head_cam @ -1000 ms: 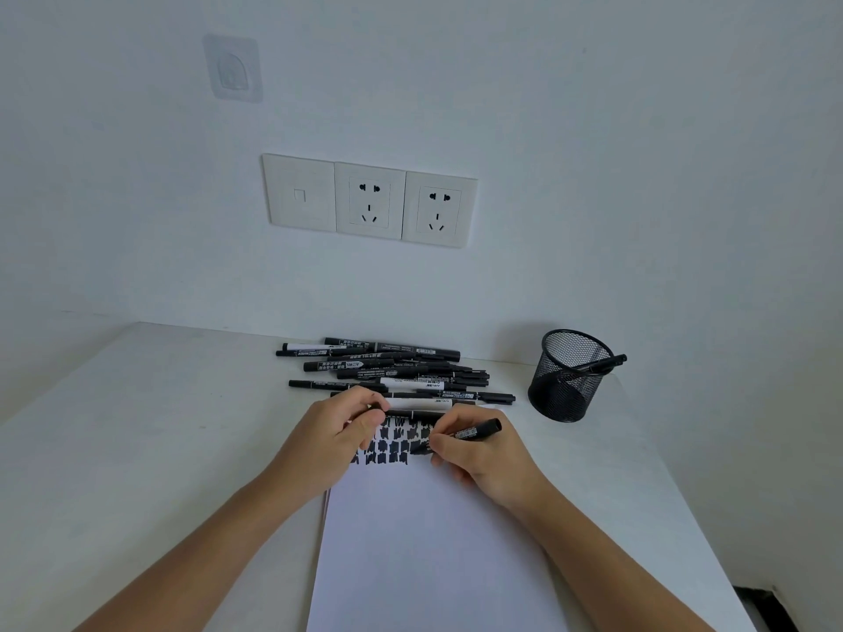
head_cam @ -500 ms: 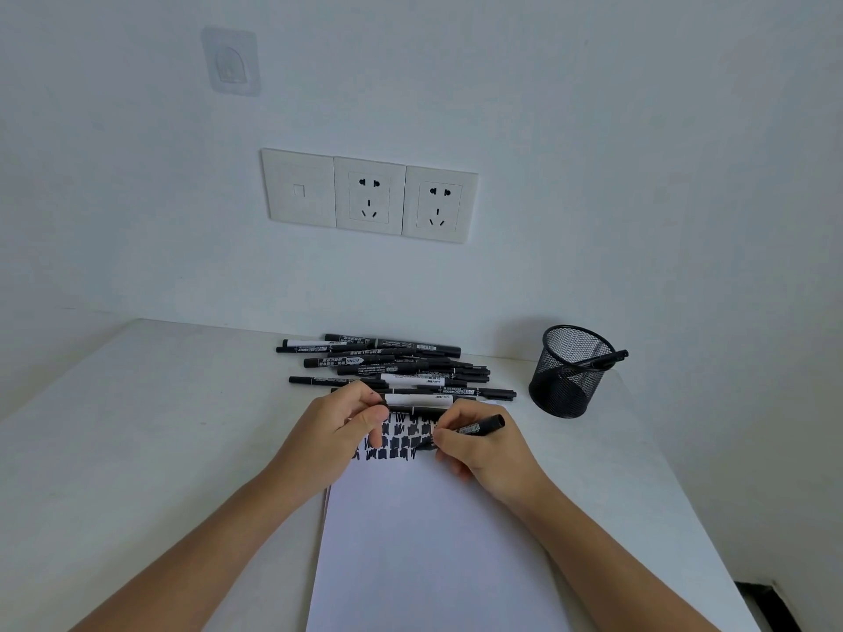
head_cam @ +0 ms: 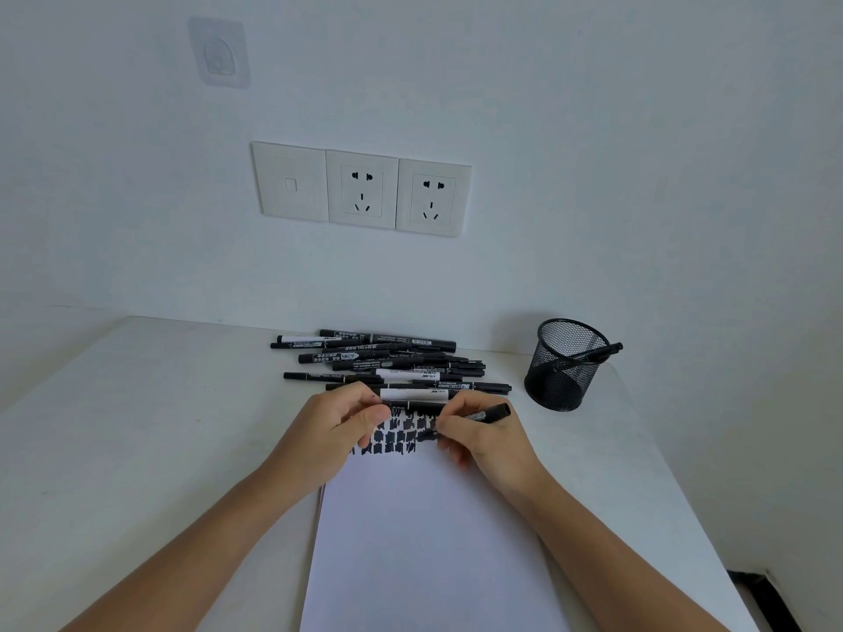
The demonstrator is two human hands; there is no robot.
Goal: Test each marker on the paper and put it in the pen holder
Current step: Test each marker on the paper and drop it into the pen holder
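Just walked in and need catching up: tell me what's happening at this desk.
A person is testing markers. The right hand holds a black marker, tip at the black scribbles near the top of the paper. The left hand rests curled at the paper's top edge; whether it holds anything is unclear. A pile of markers lies beyond the paper, and one marker already leans in the mesh pen holder.

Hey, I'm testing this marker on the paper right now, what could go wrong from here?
Smearing: your left hand lies over the black marks and your right hand holds the marker beside them, so wet ink may smudge.
The pile of markers sits at the paper's top edge; a nudge could scatter it.
The pen holder stands near the table's edge with one pen leaning out; a careless drop might tip it.
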